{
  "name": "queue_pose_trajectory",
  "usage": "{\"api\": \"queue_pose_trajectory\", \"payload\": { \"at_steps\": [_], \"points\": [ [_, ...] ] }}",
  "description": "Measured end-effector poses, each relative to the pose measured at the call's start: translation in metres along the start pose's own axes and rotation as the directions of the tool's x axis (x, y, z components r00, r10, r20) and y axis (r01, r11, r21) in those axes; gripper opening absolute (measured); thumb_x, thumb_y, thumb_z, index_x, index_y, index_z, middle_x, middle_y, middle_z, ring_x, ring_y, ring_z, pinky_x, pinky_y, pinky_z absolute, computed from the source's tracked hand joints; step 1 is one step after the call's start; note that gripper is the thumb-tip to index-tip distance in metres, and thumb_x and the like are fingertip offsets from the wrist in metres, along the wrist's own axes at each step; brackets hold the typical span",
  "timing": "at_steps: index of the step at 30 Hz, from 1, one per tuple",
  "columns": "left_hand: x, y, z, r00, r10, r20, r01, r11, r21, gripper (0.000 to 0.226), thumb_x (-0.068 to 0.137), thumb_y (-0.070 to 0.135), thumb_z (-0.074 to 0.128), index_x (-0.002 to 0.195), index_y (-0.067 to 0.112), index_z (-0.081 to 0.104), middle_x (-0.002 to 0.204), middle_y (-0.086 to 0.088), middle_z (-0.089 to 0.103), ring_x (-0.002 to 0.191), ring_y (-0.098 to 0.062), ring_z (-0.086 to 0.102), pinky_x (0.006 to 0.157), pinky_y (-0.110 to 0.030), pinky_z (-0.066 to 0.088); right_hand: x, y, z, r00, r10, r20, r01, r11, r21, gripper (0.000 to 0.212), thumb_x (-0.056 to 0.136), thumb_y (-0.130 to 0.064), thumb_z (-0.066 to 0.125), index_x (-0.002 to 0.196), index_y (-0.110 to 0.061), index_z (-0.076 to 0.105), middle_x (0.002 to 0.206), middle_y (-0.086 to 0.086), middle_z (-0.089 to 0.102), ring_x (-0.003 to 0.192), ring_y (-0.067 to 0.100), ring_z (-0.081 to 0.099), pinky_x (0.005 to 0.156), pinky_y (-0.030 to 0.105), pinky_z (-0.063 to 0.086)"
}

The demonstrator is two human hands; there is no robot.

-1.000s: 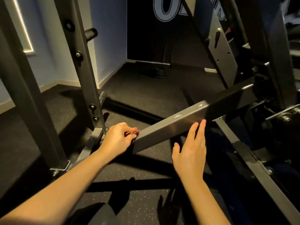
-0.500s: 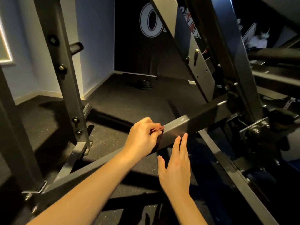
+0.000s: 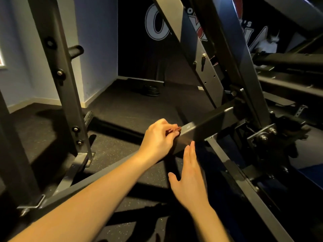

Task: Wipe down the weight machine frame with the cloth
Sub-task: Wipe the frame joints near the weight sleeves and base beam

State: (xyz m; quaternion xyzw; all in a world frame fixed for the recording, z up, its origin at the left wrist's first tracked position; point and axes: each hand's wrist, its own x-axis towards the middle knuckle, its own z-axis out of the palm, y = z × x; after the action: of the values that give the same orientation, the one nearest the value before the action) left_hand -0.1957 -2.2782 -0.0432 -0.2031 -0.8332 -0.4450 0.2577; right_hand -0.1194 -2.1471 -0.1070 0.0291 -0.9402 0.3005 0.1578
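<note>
A grey steel beam (image 3: 206,126) of the weight machine frame runs low across the view, rising from lower left to upper right. My left hand (image 3: 160,137) sits on top of the beam with its fingers curled around a small reddish-brown cloth (image 3: 173,130), of which only a crumpled edge shows at the fingertips. My right hand (image 3: 189,177) is below and just right of it, fingers straight and together, fingertips up against the beam's near side face. It holds nothing.
A grey upright post (image 3: 59,81) with bolts stands at left, with a black peg (image 3: 76,51) sticking out. Slanted frame members (image 3: 190,49) rise at right. A second rail (image 3: 244,186) runs toward the lower right. Weight plates (image 3: 151,89) lie on the dark rubber floor.
My left hand with the cloth has slid along the beam up and to the right. My right hand has followed alongside it, staying flat against the beam's side.
</note>
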Motion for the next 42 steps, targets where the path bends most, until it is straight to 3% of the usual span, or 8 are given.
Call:
{"api": "queue_pose_trajectory", "payload": {
  "at_steps": [5, 7, 10, 13, 21, 29, 35, 42],
  "points": [
    [-0.050, -0.062, -0.043, 0.997, 0.007, 0.074, -0.016, 0.992, 0.123, 0.036, 0.093, 0.010, 0.071, 0.126, 0.024, 0.073, 0.095, 0.013, 0.064, 0.091, -0.002, 0.061, 0.082, -0.015, 0.049, 0.009, -0.002, -0.009, 0.977, 0.103, -0.184, -0.104, 0.995, 0.003, 0.099, 0.092, -0.027, 0.071, 0.162, -0.031, 0.001, 0.170, -0.011, 0.004, 0.155, 0.010, 0.014, 0.125, 0.036, 0.022],
    [-0.047, -0.067, -0.047, 0.995, -0.060, 0.077, 0.046, 0.985, 0.169, 0.031, 0.094, 0.013, 0.072, 0.123, 0.024, 0.075, 0.092, 0.016, 0.063, 0.088, 0.000, 0.060, 0.079, -0.008, 0.044, 0.020, -0.002, -0.014, 0.961, 0.105, -0.256, -0.127, 0.989, -0.071, 0.097, 0.092, -0.033, 0.070, 0.163, -0.027, 0.004, 0.171, -0.007, -0.005, 0.157, 0.016, 0.007, 0.126, 0.045, 0.020],
    [-0.009, -0.033, -0.019, 0.997, 0.057, 0.060, -0.064, 0.990, 0.123, 0.023, 0.094, 0.020, 0.071, 0.116, 0.024, 0.079, 0.093, 0.011, 0.065, 0.088, -0.005, 0.062, 0.084, -0.030, 0.054, 0.033, 0.000, -0.022, 0.954, 0.072, -0.290, -0.132, 0.972, -0.194, 0.091, 0.095, -0.041, 0.065, 0.163, -0.016, 0.010, 0.171, 0.002, -0.012, 0.157, 0.022, 0.001, 0.126, 0.043, 0.012],
    [0.027, 0.003, 0.012, 0.992, 0.125, 0.029, -0.126, 0.991, 0.040, 0.022, 0.097, 0.020, 0.068, 0.116, 0.023, 0.078, 0.095, 0.008, 0.063, 0.091, -0.009, 0.061, 0.083, -0.038, 0.055, 0.038, 0.003, -0.017, 0.937, 0.049, -0.347, -0.151, 0.950, -0.273, 0.088, 0.095, -0.043, 0.065, 0.162, -0.010, 0.019, 0.171, 0.009, -0.004, 0.157, 0.026, 0.009, 0.124, 0.046, 0.025],
    [-0.035, -0.075, -0.046, 0.968, 0.207, 0.139, -0.211, 0.977, 0.017, 0.050, 0.091, 0.002, 0.072, 0.132, 0.030, 0.069, 0.101, 0.014, 0.063, 0.096, -0.007, 0.062, 0.082, -0.027, 0.051, 0.045, 0.008, -0.005, 0.921, 0.084, -0.379, -0.177, 0.960, -0.216, 0.090, 0.093, -0.052, 0.065, 0.162, -0.015, 0.020, 0.170, 0.002, -0.011, 0.157, 0.020, 0.000, 0.124, 0.046, 0.026],
    [0.049, 0.009, 0.020, 0.935, 0.343, 0.091, -0.334, 0.938, -0.094, 0.029, 0.094, 0.010, 0.069, 0.121, 0.019, 0.076, 0.102, 0.008, 0.063, 0.097, -0.009, 0.061, 0.085, -0.033, 0.054, 0.040, 0.010, -0.006, 0.921, 0.055, -0.386, -0.153, 0.962, -0.228, 0.090, 0.092, -0.044, 0.069, 0.163, -0.020, 0.019, 0.171, -0.002, -0.013, 0.156, 0.015, 0.000, 0.119, 0.043, 0.037],
    [-0.013, -0.070, -0.033, 0.939, 0.317, 0.132, -0.317, 0.948, -0.023, 0.055, 0.089, -0.001, 0.072, 0.133, 0.031, 0.067, 0.101, 0.011, 0.064, 0.097, -0.011, 0.061, 0.081, -0.032, 0.052, 0.042, 0.007, -0.006, 0.921, 0.089, -0.380, -0.167, 0.970, -0.178, 0.086, 0.094, -0.040, 0.068, 0.162, -0.019, 0.021, 0.169, -0.006, -0.018, 0.156, 0.015, -0.004, 0.121, 0.044, 0.035],
    [0.055, 0.012, 0.021, 0.921, 0.376, 0.098, -0.375, 0.926, -0.034, 0.018, 0.095, 0.012, 0.067, 0.108, 0.014, 0.078, 0.098, 0.005, 0.061, 0.092, -0.015, 0.059, 0.080, -0.039, 0.054, 0.039, 0.004, -0.008, 0.938, 0.052, -0.342, -0.128, 0.971, -0.203, 0.088, 0.094, -0.023, 0.066, 0.163, -0.016, 0.011, 0.167, -0.005, -0.025, 0.158, 0.018, 0.001, 0.113, 0.041, 0.045]
  ]
}}
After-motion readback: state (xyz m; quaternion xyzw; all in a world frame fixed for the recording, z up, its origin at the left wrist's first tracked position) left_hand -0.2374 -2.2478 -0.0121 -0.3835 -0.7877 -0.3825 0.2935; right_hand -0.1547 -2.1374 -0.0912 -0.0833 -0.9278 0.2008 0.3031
